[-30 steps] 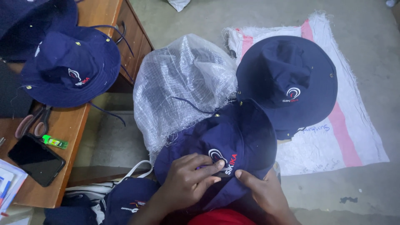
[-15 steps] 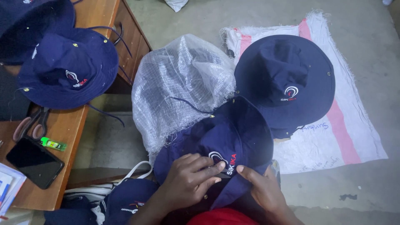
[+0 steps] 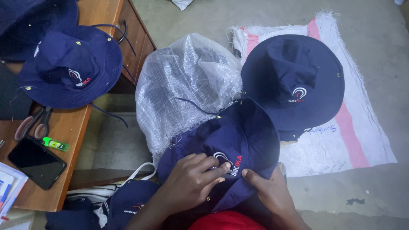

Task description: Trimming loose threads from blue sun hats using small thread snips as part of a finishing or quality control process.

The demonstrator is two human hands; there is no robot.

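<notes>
Pressing down on the navy hat [image 3: 238,140], the left hand [image 3: 189,183] lies flat on its crown with fingers curled, while the right hand [image 3: 268,189] pinches its brim edge from below. Both forearms are cut off at the bottom. The hat lies just before the clear plastic bag [image 3: 187,81], hiding its lower part. Since half a second ago, the hands have barely shifted.

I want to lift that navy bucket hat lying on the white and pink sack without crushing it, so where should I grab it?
Take the bucket hat by its brim at the right edge, coming from the right. The brim lies flat and free on the sack there, while its lower left edge is overlapped by the hat under the hands.
</notes>
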